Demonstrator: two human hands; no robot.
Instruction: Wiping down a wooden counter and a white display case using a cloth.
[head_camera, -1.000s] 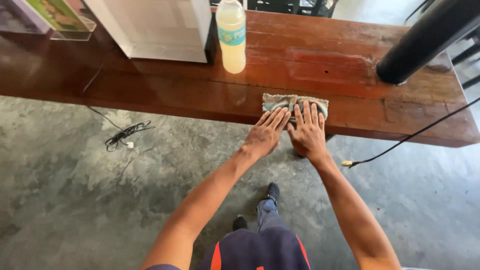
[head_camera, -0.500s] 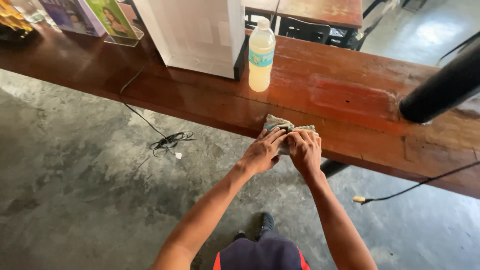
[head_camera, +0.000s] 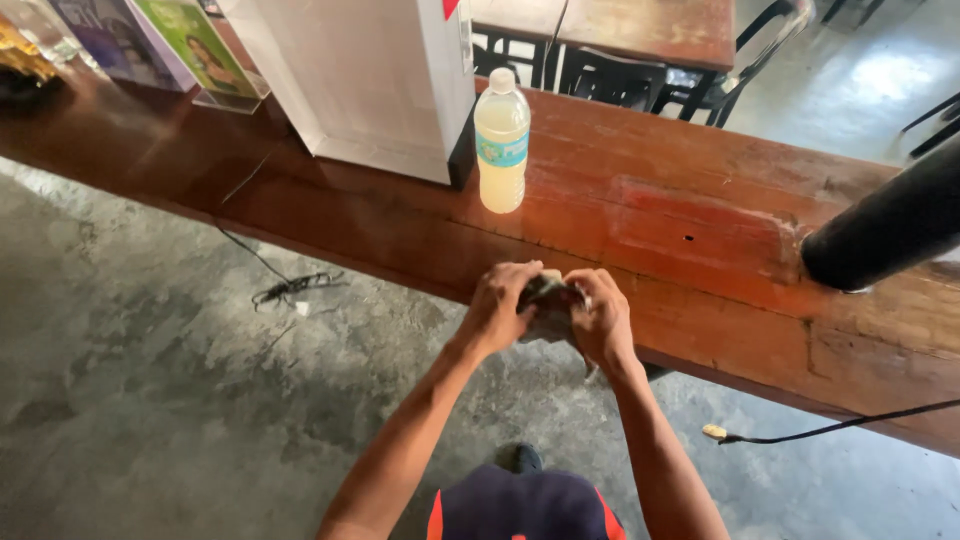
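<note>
Premises: eatery or café. Long wooden tabletop (head_camera: 700, 230), concrete floor (head_camera: 150, 400), black chairs (head_camera: 610, 80), menu stand (head_camera: 195, 50) at far-left end.

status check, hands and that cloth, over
Left hand and right hand both grip the bunched cloth at the table edge. Bottle stands apart.

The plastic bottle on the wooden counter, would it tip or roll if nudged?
The bottle is tall and narrow, so a push near its cap would probably topple it. It looks nearly full of pale liquid, so likely fairly heavy and steady against a light nudge. Lying down, its round body would probably roll along the counter.
</note>
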